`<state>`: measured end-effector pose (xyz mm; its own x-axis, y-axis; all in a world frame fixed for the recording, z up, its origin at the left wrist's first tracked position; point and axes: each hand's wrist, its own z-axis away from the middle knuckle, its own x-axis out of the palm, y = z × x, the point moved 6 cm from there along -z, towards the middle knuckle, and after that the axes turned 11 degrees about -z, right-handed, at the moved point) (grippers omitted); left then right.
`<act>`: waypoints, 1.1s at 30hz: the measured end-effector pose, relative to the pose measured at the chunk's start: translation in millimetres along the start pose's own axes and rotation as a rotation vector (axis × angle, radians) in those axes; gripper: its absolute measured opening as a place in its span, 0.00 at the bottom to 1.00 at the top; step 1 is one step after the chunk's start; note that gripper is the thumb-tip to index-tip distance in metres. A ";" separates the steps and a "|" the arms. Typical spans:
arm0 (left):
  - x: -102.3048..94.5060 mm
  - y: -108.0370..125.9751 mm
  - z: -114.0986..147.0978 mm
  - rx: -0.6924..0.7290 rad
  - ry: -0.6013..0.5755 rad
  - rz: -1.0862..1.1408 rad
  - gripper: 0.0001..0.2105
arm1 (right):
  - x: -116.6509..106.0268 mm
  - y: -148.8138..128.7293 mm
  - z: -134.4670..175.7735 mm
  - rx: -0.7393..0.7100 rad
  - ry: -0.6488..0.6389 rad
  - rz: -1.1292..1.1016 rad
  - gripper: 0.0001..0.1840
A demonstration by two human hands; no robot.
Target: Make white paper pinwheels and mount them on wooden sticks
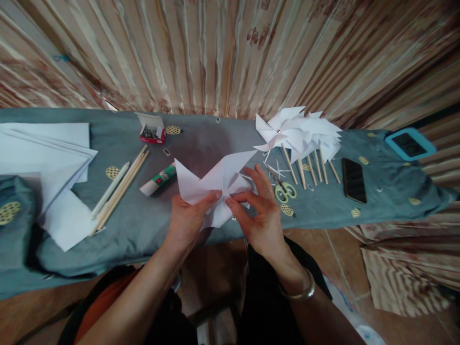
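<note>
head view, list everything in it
curtains: count unclear, brownish, back
tablecloth: one, grey-green, middle
paper sheets: several, white, left
sticks: several, tan, left
thin rod: one, white, left
open box: one, red, back left
glue stick: one, white and green, left
held pinwheel: one, white, centre
mounted pinwheels: about five, white, back right
scissors: one, green handles, right
paper strips: several, white, by scissors
phone: one, black, right
framed device: one, blue, far right
tiled floor: one, brown, bottom
bracelet: one, silver, right wrist
left hand: one, bare, on pinwheel
right hand: one, bare, on pinwheel
</note>
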<state>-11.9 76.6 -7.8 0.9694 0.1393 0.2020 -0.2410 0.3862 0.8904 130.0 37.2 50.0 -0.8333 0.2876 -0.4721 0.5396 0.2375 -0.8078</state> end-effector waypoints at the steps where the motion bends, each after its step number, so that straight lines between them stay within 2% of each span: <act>1: -0.4 -0.1 0.1 0.002 0.004 0.000 0.13 | 0.3 0.0 -0.3 0.005 0.001 0.001 0.06; 9: -1.0 -2.1 0.6 0.006 0.000 -0.035 0.14 | 0.8 2.2 -2.0 0.034 -0.014 -0.021 0.07; 18: -0.5 -0.9 3.4 0.005 0.014 -0.096 0.13 | 0.7 4.9 -1.9 0.045 0.033 -0.015 0.10; 33: -4.6 -1.9 2.2 0.051 0.029 -0.192 0.12 | -0.6 6.2 -2.2 0.064 0.044 -0.038 0.09</act>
<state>-15.8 73.2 -9.5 0.9954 0.0940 0.0156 -0.0487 0.3617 0.9310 134.1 40.6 46.0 -0.8462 0.3202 -0.4259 0.4978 0.1896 -0.8463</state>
